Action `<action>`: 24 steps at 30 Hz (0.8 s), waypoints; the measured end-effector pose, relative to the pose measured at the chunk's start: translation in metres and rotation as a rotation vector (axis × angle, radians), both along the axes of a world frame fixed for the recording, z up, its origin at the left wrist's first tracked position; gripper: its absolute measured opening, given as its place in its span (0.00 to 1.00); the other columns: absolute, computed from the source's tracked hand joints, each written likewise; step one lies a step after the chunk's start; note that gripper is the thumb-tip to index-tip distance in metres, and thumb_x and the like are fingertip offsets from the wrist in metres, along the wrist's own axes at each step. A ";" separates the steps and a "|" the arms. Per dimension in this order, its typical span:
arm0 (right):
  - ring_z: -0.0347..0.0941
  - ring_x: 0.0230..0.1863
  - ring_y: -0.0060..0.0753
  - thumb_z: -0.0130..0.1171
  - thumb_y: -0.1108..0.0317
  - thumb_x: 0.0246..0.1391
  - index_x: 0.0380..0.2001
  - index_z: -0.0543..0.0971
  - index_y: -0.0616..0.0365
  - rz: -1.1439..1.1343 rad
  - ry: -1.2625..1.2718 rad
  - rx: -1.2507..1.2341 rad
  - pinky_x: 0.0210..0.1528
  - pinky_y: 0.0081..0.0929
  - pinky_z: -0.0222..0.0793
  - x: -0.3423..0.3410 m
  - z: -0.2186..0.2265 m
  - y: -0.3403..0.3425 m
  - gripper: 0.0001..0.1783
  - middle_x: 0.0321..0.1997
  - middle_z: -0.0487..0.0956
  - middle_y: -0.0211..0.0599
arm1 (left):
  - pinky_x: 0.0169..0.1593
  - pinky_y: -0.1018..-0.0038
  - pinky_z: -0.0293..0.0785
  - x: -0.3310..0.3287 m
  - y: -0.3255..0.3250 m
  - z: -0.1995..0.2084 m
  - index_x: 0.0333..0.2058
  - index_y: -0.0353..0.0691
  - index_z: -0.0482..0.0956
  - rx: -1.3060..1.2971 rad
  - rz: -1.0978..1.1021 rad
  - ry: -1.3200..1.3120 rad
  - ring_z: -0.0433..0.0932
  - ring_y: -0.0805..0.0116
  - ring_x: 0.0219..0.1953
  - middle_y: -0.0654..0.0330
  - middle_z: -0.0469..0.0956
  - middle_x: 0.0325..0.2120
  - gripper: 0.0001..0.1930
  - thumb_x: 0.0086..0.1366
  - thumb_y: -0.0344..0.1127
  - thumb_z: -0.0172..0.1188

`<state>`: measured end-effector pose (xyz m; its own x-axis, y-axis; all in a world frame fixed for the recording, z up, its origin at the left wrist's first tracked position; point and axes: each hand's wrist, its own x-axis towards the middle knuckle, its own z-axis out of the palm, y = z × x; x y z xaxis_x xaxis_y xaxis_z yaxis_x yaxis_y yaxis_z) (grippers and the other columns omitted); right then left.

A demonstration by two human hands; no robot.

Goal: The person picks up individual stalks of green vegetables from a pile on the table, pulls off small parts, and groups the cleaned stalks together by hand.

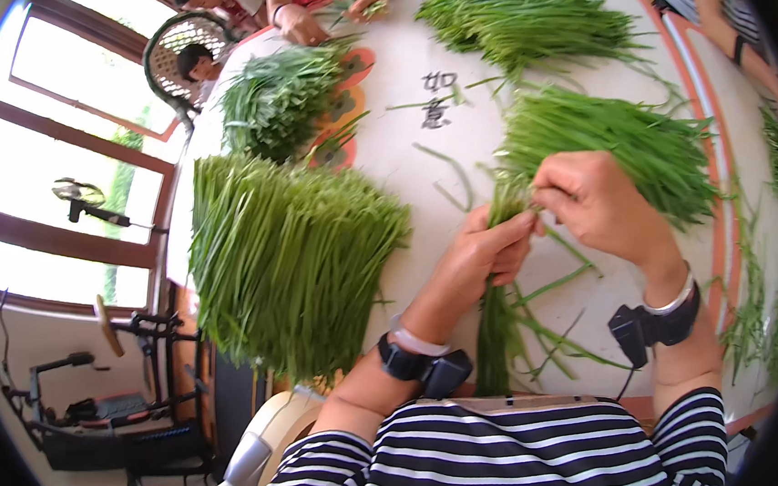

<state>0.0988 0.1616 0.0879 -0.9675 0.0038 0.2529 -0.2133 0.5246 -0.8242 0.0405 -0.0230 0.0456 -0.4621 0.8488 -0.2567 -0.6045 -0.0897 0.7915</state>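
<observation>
My left hand (482, 253) is wrapped round a bunch of garlic chives (497, 338). Its pale ends stick up past my fingers, and its green leaves hang down toward the table's near edge. Beside those ends my right hand (600, 203) is closed in a pinch, touching the left fingertips; what it pinches is too small to make out. Just beyond the right hand lies a pile of garlic chives (620, 150). A large, evenly stacked pile of garlic chives (287, 267) sits to the left of my left hand.
Across the white table (440, 169), loose leaves (554, 288) are scattered. More chives lie in a far heap (534, 21) and a far-left heap (282, 97). Other people's hands (301, 24) work at the far edge. A chair (273, 439) stands at the near left.
</observation>
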 end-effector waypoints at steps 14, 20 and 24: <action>0.75 0.28 0.49 0.58 0.71 0.49 0.25 0.74 0.61 0.088 0.197 0.485 0.29 0.39 0.70 0.007 -0.001 0.007 0.05 0.24 0.74 0.44 | 0.17 0.81 0.47 0.003 -0.004 0.005 0.32 0.39 0.71 0.020 -0.003 0.008 0.50 0.83 0.13 0.74 0.53 0.12 0.09 0.70 0.38 0.52; 0.74 0.24 0.42 0.57 0.70 0.49 0.29 0.70 0.60 -0.176 0.377 0.705 0.24 0.34 0.72 0.010 -0.017 -0.020 0.07 0.26 0.72 0.39 | 0.17 0.81 0.46 0.002 0.002 -0.001 0.31 0.42 0.72 0.076 0.085 0.009 0.49 0.82 0.13 0.74 0.52 0.12 0.08 0.70 0.38 0.53; 0.74 0.23 0.45 0.55 0.70 0.51 0.30 0.70 0.60 -0.561 0.346 0.718 0.22 0.36 0.71 0.005 -0.014 0.003 0.07 0.25 0.72 0.41 | 0.17 0.81 0.45 0.008 -0.003 0.006 0.31 0.43 0.72 0.155 0.088 0.052 0.49 0.82 0.13 0.74 0.52 0.12 0.08 0.70 0.37 0.52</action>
<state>0.1042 0.1643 0.0741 -0.7437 0.1753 0.6451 0.0506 0.9770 -0.2071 0.0481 -0.0258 0.0518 -0.5453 0.8323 -0.0997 -0.5477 -0.2638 0.7940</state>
